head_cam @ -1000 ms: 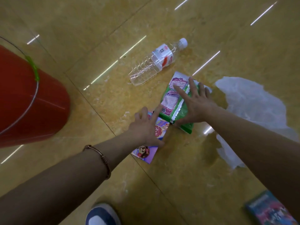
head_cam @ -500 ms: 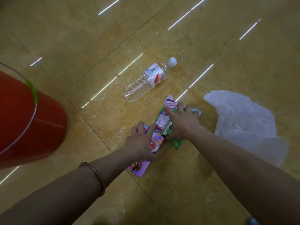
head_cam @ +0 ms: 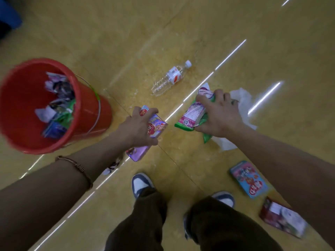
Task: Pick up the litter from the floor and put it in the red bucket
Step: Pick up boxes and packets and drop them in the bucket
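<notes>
The left hand has its fingers curled round a purple packet, and the right hand grips a green and pink packet. Whether either packet touches the floor cannot be told. Just left of the left hand stands the red bucket, with wrappers inside. A clear bottle lies farther off. A white plastic bag lies under the right hand. A blue packet and a dark red packet lie near right.
</notes>
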Demonstrator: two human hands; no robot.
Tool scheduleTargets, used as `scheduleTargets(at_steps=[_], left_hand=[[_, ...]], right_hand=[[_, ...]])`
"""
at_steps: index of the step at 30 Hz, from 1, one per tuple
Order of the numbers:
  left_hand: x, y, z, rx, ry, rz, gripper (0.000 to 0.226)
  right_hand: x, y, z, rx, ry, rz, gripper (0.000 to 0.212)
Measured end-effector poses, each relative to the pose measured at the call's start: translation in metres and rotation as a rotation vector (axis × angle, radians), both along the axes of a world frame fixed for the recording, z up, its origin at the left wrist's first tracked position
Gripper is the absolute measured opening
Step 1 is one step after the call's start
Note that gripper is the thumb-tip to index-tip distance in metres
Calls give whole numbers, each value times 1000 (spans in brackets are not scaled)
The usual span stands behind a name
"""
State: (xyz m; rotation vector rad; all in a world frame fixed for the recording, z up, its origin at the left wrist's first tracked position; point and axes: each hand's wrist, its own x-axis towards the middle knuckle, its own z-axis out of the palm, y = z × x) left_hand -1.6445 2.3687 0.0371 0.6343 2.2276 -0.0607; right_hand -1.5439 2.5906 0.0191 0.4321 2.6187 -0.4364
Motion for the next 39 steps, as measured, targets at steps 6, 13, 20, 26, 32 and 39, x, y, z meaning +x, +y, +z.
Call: scheduleTargets(at_steps=[6,13,20,26,32,39], left_hand=[[11,30,180,45,53,-52,88],[15,63,379,164,186,-21,83],[30,58,546,280,368,-56,90],[49,14,627,370,463,-81,91],[61,-64,680,408,560,-88,91],[70,-197,694,364,677,-51,90]], right_hand=[[1,25,189,-23,102,26,87],[6,76,407,47,219,-28,84],[27,69,566,48,350,-17,85],[44,30,666,133,463,26,83],[49,-56,713,163,524,48,85],[39,-181,717,137,531,143,87]])
